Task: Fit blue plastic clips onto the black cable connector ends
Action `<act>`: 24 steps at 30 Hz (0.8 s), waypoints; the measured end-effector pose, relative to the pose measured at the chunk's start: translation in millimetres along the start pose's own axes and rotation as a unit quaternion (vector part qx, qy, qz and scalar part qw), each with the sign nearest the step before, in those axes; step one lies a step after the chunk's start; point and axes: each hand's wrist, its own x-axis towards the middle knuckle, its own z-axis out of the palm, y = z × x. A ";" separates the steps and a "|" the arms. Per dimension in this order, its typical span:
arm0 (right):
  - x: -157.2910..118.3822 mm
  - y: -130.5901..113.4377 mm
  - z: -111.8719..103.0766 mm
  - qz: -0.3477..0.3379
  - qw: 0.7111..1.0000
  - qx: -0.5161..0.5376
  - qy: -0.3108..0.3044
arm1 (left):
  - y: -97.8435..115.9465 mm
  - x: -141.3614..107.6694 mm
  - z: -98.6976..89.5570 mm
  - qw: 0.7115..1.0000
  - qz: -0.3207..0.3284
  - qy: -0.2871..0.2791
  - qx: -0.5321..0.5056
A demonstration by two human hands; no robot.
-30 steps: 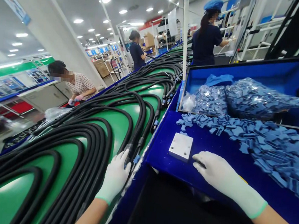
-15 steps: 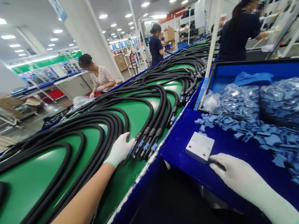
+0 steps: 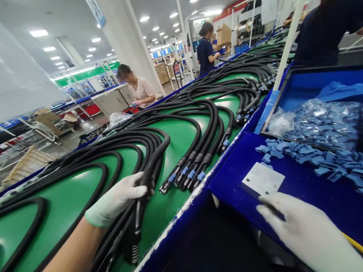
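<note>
My left hand (image 3: pixel 119 198), in a white glove, is closed round a thick black hose (image 3: pixel 147 178) near its end. The hose's tip, with a metal spring (image 3: pixel 135 254), hangs down towards the belt's near edge. My right hand (image 3: pixel 292 219), also gloved, is closed beside a grey metal block (image 3: pixel 263 179) with holes in it. Something small and dark is between its thumb and fingers; I cannot make out what. To the right of my left hand lie several hose ends (image 3: pixel 190 171) with blue clips. Loose blue clips (image 3: pixel 321 161) are heaped behind the block.
Many black hoses lie looped along the green belt (image 3: pixel 88 191). A blue tray (image 3: pixel 290 84) holds bagged blue pieces (image 3: pixel 328 121). A white post (image 3: pixel 290 43) stands beside it. Several co-workers are nearby, one in a striped shirt (image 3: pixel 144 91) across the belt.
My left hand has gone from the clipped hose ends to another hose on the left and gripped it, lifting its end slightly. My right hand stays by the block. The view has shifted left.
</note>
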 end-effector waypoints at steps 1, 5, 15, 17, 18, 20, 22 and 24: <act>-3.5 -18.7 -2.1 0.007 0.997 0.067 -0.037 | 18.6 5.2 16.8 0.997 0.039 -0.018 -0.070; -15.2 -85.6 -6.3 0.024 0.905 0.385 -0.179 | 72.8 25.9 103.7 0.968 0.146 0.003 -0.203; -42.5 -40.7 -62.0 0.020 0.927 0.342 -0.156 | 59.4 43.9 201.9 0.805 0.506 0.030 0.309; -49.0 -28.1 -77.6 0.009 0.928 0.317 -0.193 | 48.3 44.6 219.8 0.768 0.543 -0.061 0.333; -51.8 -20.7 -82.9 0.020 0.935 0.296 -0.195 | 45.0 46.0 227.9 0.779 0.528 -0.068 0.330; -56.6 -2.4 -85.9 0.081 0.966 0.197 -0.146 | 44.3 51.0 240.9 0.835 0.457 -0.057 0.302; -60.1 18.0 -77.8 0.153 0.985 0.023 -0.072 | 51.5 57.8 249.3 0.897 0.358 -0.051 0.255; -61.5 35.7 -62.0 0.188 0.972 -0.132 -0.042 | 64.7 65.1 253.8 0.940 0.265 -0.058 0.206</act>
